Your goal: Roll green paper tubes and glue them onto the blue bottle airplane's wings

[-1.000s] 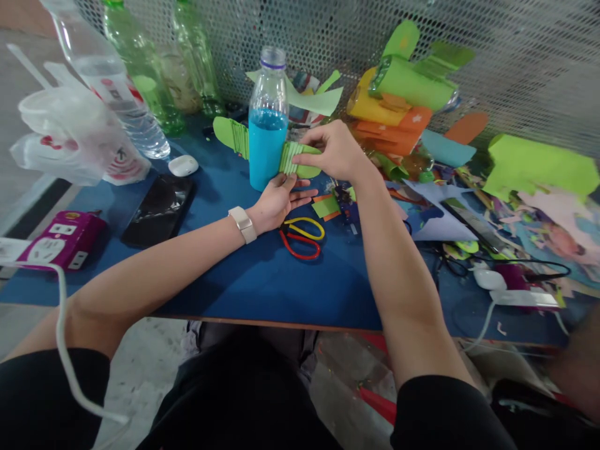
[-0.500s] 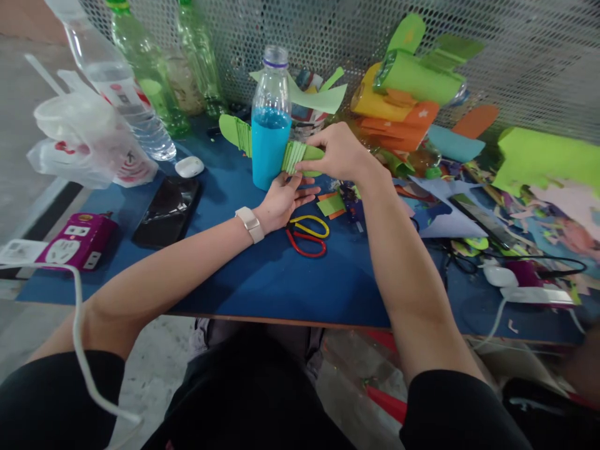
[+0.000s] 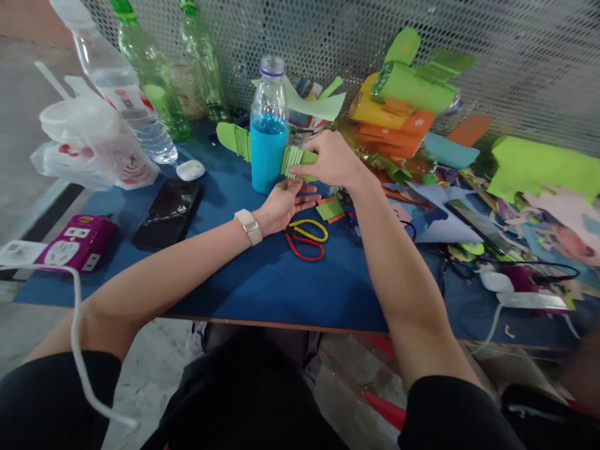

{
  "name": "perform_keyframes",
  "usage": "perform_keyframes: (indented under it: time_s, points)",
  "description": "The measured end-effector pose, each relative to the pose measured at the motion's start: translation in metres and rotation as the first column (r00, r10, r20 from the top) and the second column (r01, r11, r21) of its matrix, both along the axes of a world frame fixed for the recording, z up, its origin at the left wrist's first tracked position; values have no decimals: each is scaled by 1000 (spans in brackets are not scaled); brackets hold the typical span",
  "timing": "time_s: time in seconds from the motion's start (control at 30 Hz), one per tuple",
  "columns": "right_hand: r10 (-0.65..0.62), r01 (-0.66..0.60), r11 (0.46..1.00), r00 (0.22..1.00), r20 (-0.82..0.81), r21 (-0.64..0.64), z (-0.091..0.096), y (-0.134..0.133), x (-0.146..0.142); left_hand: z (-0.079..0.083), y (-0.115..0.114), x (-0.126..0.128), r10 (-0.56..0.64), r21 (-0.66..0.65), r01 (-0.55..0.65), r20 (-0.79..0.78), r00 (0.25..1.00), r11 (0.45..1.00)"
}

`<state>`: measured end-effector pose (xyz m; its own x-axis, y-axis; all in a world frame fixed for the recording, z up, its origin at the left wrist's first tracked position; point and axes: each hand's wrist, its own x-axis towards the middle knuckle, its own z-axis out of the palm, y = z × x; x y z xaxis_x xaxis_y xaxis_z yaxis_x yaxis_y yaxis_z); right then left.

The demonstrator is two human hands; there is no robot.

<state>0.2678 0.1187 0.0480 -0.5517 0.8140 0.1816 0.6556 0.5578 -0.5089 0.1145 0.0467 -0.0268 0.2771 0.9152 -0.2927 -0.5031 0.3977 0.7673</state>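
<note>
A clear plastic bottle (image 3: 269, 131) wrapped in blue paper stands on the blue table (image 3: 262, 275). Pleated green paper wings stick out from both its sides. My right hand (image 3: 334, 161) is closed over the right wing (image 3: 295, 160), pinching it from above. My left hand (image 3: 284, 203), with a pale watch on the wrist, lies palm up just below that wing, its fingers stretched out and touching the wing's underside. Red and yellow scissors (image 3: 305, 239) lie on the table close to my left hand.
A black phone (image 3: 167, 212), a white earbud case (image 3: 190, 169), a purple power strip (image 3: 72, 242) and a plastic bag (image 3: 89, 150) sit at the left. Green and clear bottles (image 3: 154, 75) line the mesh wall. Coloured paper crafts (image 3: 407, 100), scraps and cables crowd the right.
My right hand has pressed the right wing slightly lower and closer to my left hand. The view has shifted a little; the bottle stays in place.
</note>
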Motion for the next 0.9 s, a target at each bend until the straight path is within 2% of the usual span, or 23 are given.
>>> perform_keyframes:
  time_s: [0.1, 0.3, 0.63, 0.9]
  points:
    - [-67, 67, 996, 998, 7, 65, -2, 3, 1, -1, 0, 1, -14, 18, 14, -30, 999, 1000]
    - [-66, 63, 995, 997, 33, 82, -4, 8, 6, 3, -2, 0, -38, 36, 41, -93, 995, 999]
    - [-84, 79, 992, 995, 44, 97, -4, 8, 6, 6, -6, -4, 99, 9, -99, 9, 995, 995]
    - [-120, 103, 984, 986, 114, 148, 4, 1, 3, 14, -19, -16, 26, 12, -27, 97, 995, 1000]
